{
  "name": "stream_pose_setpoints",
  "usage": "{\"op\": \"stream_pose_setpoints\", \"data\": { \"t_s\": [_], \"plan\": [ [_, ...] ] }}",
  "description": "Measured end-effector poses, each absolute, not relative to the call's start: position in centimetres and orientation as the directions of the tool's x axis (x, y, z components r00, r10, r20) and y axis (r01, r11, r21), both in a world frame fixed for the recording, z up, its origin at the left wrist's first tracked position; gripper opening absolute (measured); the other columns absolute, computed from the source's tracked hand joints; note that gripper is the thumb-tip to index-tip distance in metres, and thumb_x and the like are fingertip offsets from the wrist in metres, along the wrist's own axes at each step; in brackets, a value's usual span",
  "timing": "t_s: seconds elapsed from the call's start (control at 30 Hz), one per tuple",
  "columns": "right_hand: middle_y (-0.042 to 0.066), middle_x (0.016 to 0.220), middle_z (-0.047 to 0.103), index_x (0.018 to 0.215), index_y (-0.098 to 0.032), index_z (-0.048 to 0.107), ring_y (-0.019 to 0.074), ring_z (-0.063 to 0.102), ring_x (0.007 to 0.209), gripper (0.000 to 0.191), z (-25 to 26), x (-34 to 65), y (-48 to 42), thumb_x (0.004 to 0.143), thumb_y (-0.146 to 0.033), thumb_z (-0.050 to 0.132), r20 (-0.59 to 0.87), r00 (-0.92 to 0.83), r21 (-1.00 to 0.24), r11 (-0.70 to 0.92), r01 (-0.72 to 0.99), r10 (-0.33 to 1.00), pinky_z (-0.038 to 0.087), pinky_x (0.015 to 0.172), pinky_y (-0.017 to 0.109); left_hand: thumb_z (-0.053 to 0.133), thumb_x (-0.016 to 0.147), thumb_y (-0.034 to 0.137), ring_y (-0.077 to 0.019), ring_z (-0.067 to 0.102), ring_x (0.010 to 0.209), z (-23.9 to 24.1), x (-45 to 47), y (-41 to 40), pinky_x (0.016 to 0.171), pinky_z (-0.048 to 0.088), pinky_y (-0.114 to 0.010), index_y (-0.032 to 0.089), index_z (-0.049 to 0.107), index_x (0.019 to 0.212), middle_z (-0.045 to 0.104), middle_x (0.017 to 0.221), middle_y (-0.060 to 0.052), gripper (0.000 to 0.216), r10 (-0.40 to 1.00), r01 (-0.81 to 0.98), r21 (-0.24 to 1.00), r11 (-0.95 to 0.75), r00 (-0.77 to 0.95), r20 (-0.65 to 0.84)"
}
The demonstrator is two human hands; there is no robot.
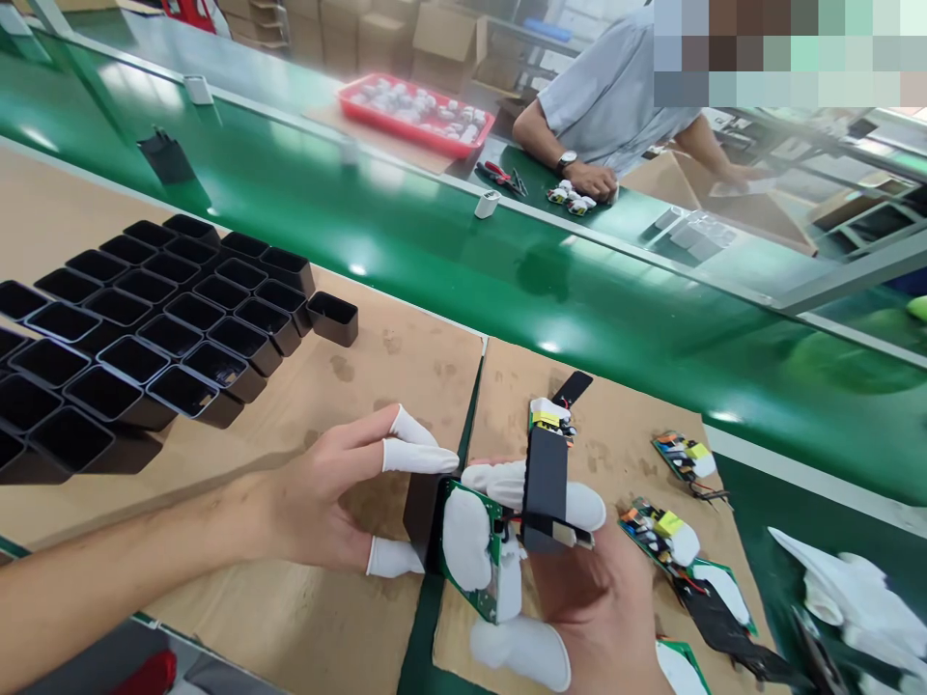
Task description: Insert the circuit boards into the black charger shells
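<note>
My left hand (325,487), with white finger cots on its fingertips, is closed around a black plastic case (420,512) turned on its side. My right hand (594,589), also in white finger cots, grips a green circuit board (467,541) coated with white filler. The board's left edge is at the case's opening; how far inside it reaches is hidden. A black plug cover (546,483) with metal prongs hangs by short wires from the board, against my right fingers. Just beyond lies another circuit board (550,415) with a black cover.
Rows of open black cases (137,319) stand on the cardboard (290,579) at left. More circuit boards (662,531) and a white cloth (855,598) lie at right. Past the green conveyor belt (435,261), a co-worker's hand (594,180) rests near pliers (503,178) and a red tray (412,116).
</note>
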State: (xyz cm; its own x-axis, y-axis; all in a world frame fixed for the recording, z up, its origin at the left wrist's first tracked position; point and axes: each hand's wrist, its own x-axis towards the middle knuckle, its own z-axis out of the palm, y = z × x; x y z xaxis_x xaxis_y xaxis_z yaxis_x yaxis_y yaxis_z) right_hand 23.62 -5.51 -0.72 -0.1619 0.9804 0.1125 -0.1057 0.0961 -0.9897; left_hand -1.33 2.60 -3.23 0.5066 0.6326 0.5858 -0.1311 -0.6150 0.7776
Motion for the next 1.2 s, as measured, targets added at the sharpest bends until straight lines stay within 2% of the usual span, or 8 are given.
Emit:
{"op": "stream_pose_setpoints", "data": {
  "t_s": [0.2, 0.33, 0.47, 0.6, 0.73, 0.83, 1.03, 1.2],
  "plan": [
    [0.009, 0.138, 0.080, 0.140, -0.038, 0.078, 0.0244, 0.076, 0.078, 0.067, -0.9, 23.8, -5.6, 0.079, -0.028, 0.105, 0.130, -0.144, -0.992, 0.128, -0.019, 0.981, 0.066, 0.054, 0.032, 0.098, 0.085, 0.022, -0.0263, 0.076, 0.099, -3.4, -1.4, 2.6, 0.085, 0.068, -0.042, 0.039, 0.064, 0.159, 0.076, 0.117, -0.008, 0.084, 0.652, -0.097, 0.797, -0.596, 0.520, 0.551],
    [0.009, 0.133, 0.081, 0.141, -0.037, 0.079, 0.0346, 0.081, 0.104, 0.071, -1.0, 23.9, -5.6, 0.076, -0.031, 0.107, 0.189, -0.128, -0.978, 0.198, 0.062, 0.974, 0.076, 0.087, 0.048, 0.096, 0.086, 0.022, -0.0262, 0.077, 0.099, -3.3, -1.5, 2.6, 0.085, 0.068, -0.042, 0.036, 0.064, 0.158, 0.076, 0.117, -0.008, 0.080, 0.642, -0.107, 0.784, -0.611, 0.512, 0.570],
    [0.008, 0.131, 0.081, 0.141, -0.038, 0.079, 0.0314, 0.081, 0.096, 0.069, -0.4, 23.6, -5.2, 0.078, -0.033, 0.107, 0.196, -0.143, -0.976, 0.208, 0.073, 0.970, 0.071, 0.106, 0.059, 0.094, 0.089, 0.023, -0.0254, 0.078, 0.099, -3.3, -1.5, 2.6, 0.084, 0.069, -0.041, 0.035, 0.065, 0.156, 0.076, 0.116, -0.008, 0.074, 0.641, -0.085, 0.780, -0.621, 0.517, 0.567],
    [0.006, 0.132, 0.081, 0.136, -0.042, 0.082, 0.0352, 0.080, 0.118, 0.067, 0.7, 22.8, -4.5, 0.075, -0.035, 0.110, 0.212, -0.154, -0.970, 0.227, 0.087, 0.965, 0.071, 0.107, 0.050, 0.094, 0.091, 0.024, -0.0246, 0.078, 0.098, -3.4, -1.5, 2.6, 0.083, 0.069, -0.039, 0.030, 0.066, 0.155, 0.077, 0.117, -0.008, 0.070, 0.637, -0.094, 0.761, -0.642, 0.488, 0.597],
    [0.004, 0.135, 0.078, 0.136, -0.044, 0.081, 0.0304, 0.079, 0.120, 0.064, 1.0, 22.5, -4.2, 0.079, -0.037, 0.108, 0.223, -0.171, -0.964, 0.243, 0.110, 0.960, 0.071, 0.104, 0.040, 0.095, 0.090, 0.025, -0.0245, 0.078, 0.097, -3.5, -1.4, 2.6, 0.082, 0.069, -0.039, 0.031, 0.064, 0.156, 0.077, 0.117, -0.009, 0.073, 0.625, -0.111, 0.757, -0.644, 0.494, 0.605],
    [0.003, 0.135, 0.076, 0.141, -0.044, 0.078, 0.0292, 0.076, 0.123, 0.072, 0.6, 22.8, -4.4, 0.077, -0.036, 0.109, 0.211, -0.193, -0.959, 0.242, 0.151, 0.958, 0.067, 0.111, 0.039, 0.094, 0.089, 0.021, -0.0247, 0.078, 0.098, -3.5, -1.3, 2.6, 0.083, 0.069, -0.040, 0.031, 0.064, 0.157, 0.075, 0.117, -0.009, 0.075, 0.626, -0.122, 0.764, -0.634, 0.498, 0.600],
    [0.006, 0.160, 0.065, 0.159, -0.045, 0.066, 0.0308, 0.064, 0.149, 0.086, -0.1, 22.4, -4.4, 0.083, -0.033, 0.106, 0.187, -0.226, -0.950, 0.234, 0.206, 0.956, 0.055, 0.129, 0.043, 0.094, 0.089, 0.022, -0.0243, 0.077, 0.100, -3.8, -1.0, 2.7, 0.086, 0.068, -0.038, 0.032, 0.061, 0.161, 0.074, 0.117, -0.008, 0.080, 0.623, -0.168, 0.761, -0.626, 0.479, 0.618],
    [0.007, 0.160, 0.066, 0.162, -0.043, 0.063, 0.0315, 0.067, 0.149, 0.082, -0.1, 21.5, -4.4, 0.090, -0.028, 0.099, 0.216, -0.209, -0.953, 0.253, 0.166, 0.954, 0.057, 0.128, 0.044, 0.094, 0.087, 0.023, -0.0261, 0.076, 0.100, -3.4, -0.9, 3.0, 0.085, 0.067, -0.041, 0.032, 0.063, 0.155, 0.077, 0.116, -0.008, 0.075, 0.626, -0.158, 0.772, -0.616, 0.497, 0.601]
  ]
}}
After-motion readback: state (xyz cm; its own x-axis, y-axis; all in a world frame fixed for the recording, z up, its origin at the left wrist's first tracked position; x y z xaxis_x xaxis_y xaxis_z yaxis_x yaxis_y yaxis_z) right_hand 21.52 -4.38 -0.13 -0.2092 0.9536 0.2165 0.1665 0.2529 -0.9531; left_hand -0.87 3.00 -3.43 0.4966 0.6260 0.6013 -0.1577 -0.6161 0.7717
